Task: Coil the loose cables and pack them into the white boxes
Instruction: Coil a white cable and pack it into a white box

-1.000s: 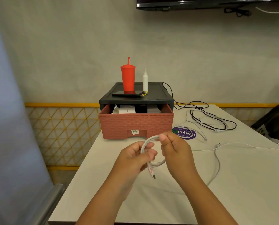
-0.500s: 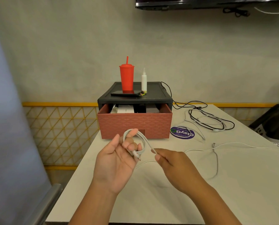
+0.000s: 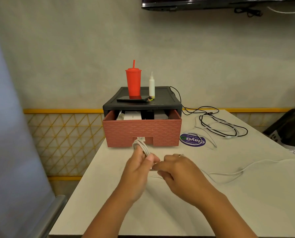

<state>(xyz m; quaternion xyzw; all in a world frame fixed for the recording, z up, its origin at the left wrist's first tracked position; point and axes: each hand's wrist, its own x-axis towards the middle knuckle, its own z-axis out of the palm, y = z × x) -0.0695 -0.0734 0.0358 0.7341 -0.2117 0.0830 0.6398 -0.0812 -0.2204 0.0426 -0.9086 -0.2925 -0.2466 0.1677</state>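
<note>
Coiling: white cable (image 3: 141,147) looped round the left hand (image 3: 136,170), thumb clamping the loops.
Right hand (image 3: 179,170): pinches the cable just beside the coil.
Loose tail (image 3: 229,173): runs rightward over the table (image 3: 246,206), so the right hand likely feeds the next wrap.
White boxes (image 3: 132,115): in the open drawer (image 3: 141,133) beyond the coil.

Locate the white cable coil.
Head view, centre: the coil is looped round fingers of the left hand, in front of the red drawer, its loose end pinched by the right hand.
</note>
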